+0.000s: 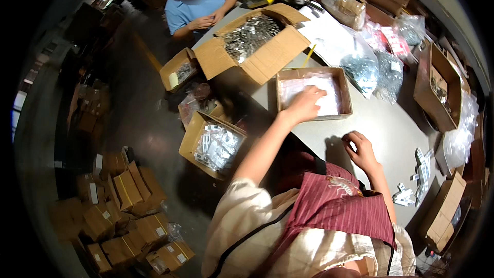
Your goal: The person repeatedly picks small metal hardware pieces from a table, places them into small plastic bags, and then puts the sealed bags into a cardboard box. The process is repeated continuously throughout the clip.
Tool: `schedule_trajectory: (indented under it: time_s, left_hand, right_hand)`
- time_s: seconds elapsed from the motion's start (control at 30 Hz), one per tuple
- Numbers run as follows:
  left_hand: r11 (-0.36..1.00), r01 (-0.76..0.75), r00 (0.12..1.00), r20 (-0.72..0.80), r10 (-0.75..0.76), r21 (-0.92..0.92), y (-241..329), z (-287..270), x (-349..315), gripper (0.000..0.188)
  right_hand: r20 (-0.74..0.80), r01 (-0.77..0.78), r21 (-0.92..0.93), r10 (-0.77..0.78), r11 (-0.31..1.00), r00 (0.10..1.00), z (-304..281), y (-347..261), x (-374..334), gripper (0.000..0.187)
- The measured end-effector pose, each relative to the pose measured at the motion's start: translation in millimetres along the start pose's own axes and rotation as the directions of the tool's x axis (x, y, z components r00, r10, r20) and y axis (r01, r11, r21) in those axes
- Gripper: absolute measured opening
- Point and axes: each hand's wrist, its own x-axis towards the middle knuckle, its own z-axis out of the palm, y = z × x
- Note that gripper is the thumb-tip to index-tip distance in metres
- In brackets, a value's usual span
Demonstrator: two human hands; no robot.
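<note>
My left hand (307,103) reaches over the front wall of a shallow cardboard box (339,115) on the table. Its fingers are stretched out onto the clear plastic bags (329,92) lying inside; no grip on a bag shows. Closer to me, my right hand (361,150) hovers by the table's near edge, fingers loosely curved and thumb apart. Nothing shows in it. To its right lies a loose pile of small white-and-silver metal parts (423,175).
A large open carton (278,54) of small metal pieces stands beyond the shallow box. An open box (226,167) of bagged parts is left of my left arm. Bags of hardware (388,74) lie at the far right. A co-worker in a blue shirt (198,0) is across the table.
</note>
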Motion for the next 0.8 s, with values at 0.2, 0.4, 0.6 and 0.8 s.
schedule_trajectory:
  time_s: [0.2,0.4,0.6,0.8]
  left_hand:
    - [0.929,-0.161,0.934,0.356,0.034,0.334,3,22,55,0.066]
    - [0.99,-0.119,0.993,0.016,0.118,0.071,-4,31,44,0.031]
    - [0.612,0.122,0.984,0.176,0.029,-0.782,76,5,18,0.052]
    - [0.473,0.335,0.916,0.399,0.038,-0.815,102,29,-5,0.054]
  right_hand:
    - [-0.159,-0.187,0.025,0.189,0.982,0.969,-16,30,-43,0.018]
    - [-0.282,-0.375,0.195,0.418,0.906,0.863,-27,54,-74,0.013]
    - [-0.329,-0.074,0.296,0.175,0.952,0.928,-58,-4,-17,0.043]
    - [-0.16,-0.186,0.457,0.286,0.87,0.945,-74,-27,1,0.033]
